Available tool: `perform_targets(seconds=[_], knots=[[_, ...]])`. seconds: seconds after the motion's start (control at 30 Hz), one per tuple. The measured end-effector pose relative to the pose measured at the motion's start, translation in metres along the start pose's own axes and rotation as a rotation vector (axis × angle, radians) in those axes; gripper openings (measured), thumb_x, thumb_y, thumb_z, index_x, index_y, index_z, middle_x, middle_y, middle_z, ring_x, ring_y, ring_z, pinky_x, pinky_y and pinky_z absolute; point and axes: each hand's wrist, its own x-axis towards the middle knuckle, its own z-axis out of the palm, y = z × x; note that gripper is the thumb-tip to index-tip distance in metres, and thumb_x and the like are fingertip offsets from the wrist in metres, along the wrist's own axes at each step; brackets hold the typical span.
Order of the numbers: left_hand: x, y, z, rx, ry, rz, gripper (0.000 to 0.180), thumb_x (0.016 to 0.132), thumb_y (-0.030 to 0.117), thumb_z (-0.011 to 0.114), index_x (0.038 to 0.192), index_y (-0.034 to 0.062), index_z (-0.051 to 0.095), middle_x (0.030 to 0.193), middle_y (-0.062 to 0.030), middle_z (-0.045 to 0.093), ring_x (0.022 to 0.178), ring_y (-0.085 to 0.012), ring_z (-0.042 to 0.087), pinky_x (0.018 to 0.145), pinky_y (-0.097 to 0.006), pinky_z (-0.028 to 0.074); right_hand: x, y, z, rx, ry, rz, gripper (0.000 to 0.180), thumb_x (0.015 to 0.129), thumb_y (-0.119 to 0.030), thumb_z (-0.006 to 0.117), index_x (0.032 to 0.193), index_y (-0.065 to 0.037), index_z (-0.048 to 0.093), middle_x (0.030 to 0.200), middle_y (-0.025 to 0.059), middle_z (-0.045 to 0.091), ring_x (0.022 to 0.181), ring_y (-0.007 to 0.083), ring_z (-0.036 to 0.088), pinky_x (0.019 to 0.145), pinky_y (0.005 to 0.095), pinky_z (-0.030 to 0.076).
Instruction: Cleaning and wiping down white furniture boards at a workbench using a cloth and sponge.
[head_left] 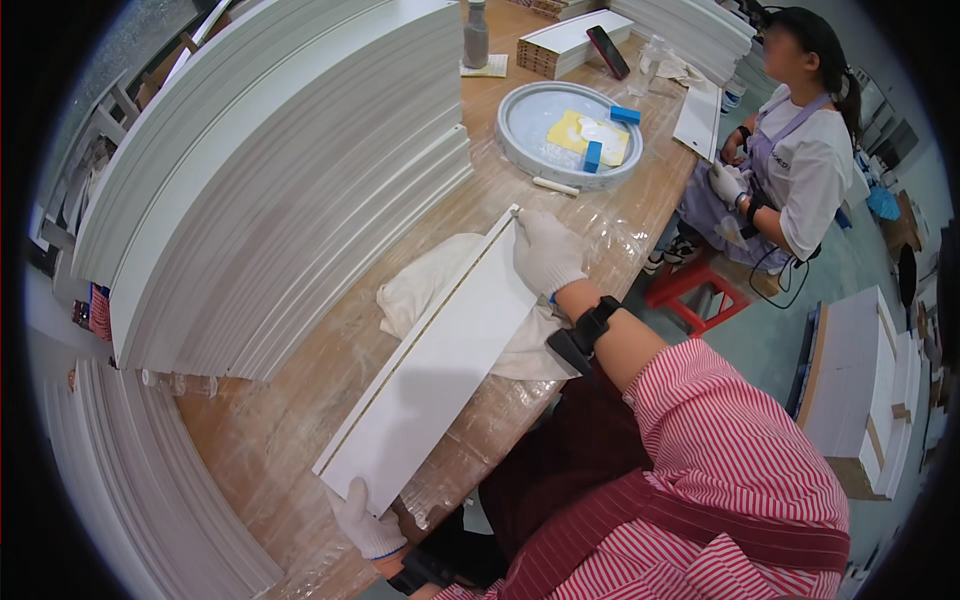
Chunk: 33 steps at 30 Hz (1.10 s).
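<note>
A long white board point(440, 365) with a brown groove along its left side lies slantwise before me, partly over a crumpled white cloth point(425, 285). My left hand point(368, 522), in a white knitted glove, grips the near end with the thumb on top. At the far end my right hand point(550, 252), gloved too, is closed over the board's right corner; some of its fingers are hidden. Beyond the right hand stands a round pale tub lid point(510, 140) holding a yellow cloth point(563, 130) and two blue blocks point(593, 157).
Tall stacks of white boards point(270, 190) rise on the left of the wooden table point(250, 440). A white stick point(556, 187) lies by the lid. Farther back are a bottle point(476, 40) and a phone point(607, 52). A seated co-worker point(800, 170) handles another board at the right.
</note>
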Motion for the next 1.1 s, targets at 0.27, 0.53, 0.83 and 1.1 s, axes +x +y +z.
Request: perform_targets(seconds=[0.27, 0.53, 0.83, 1.1], knots=[[-0.003, 0.004, 0.010, -0.011, 0.078, -0.007, 0.071, 0.087, 0.007, 0.064, 0.152, -0.0051, 0.039, 0.137, -0.0192, 0.058, 0.121, -0.0315, 0.062, 0.104, -0.041, 0.051, -0.017, -0.024, -0.007, -0.101, -0.246, -0.140, 0.025, 0.098, -0.018, 0.047, 0.112, -0.008, 0.065, 0.104, 0.0163, 0.069, 0.095, 0.0383, 0.070, 0.080, 0.0514, 0.055], [-0.001, 0.001, 0.009, -0.022, 0.020, 0.020, 0.068, 0.087, 0.008, 0.063, 0.151, -0.0052, 0.040, 0.136, -0.0190, 0.059, 0.121, -0.0305, 0.062, 0.103, -0.041, 0.051, -0.005, -0.008, 0.004, 0.003, -0.076, -0.082, 0.026, 0.097, -0.021, 0.051, 0.116, -0.012, 0.066, 0.105, 0.0150, 0.069, 0.097, 0.0369, 0.069, 0.083, 0.0499, 0.055], [-0.003, 0.004, 0.008, 0.012, 0.047, 0.016, 0.065, 0.089, 0.006, 0.058, 0.150, -0.0056, 0.040, 0.135, -0.0177, 0.059, 0.118, -0.0278, 0.062, 0.102, -0.038, 0.050, -0.019, -0.037, -0.003, -0.097, -0.242, -0.086, 0.023, 0.096, -0.018, 0.051, 0.112, -0.008, 0.065, 0.105, 0.0169, 0.069, 0.095, 0.0392, 0.069, 0.082, 0.0512, 0.055], [-0.006, 0.004, 0.004, 0.019, 0.038, -0.008, 0.061, 0.093, 0.003, 0.054, 0.152, -0.0041, 0.039, 0.137, -0.0184, 0.059, 0.119, -0.0291, 0.064, 0.100, -0.039, 0.053, -0.101, -0.132, -0.007, 0.146, -0.626, -0.556, 0.024, 0.097, -0.020, 0.052, 0.114, -0.011, 0.066, 0.094, 0.0138, 0.068, 0.085, 0.0361, 0.069, 0.074, 0.0487, 0.055]])
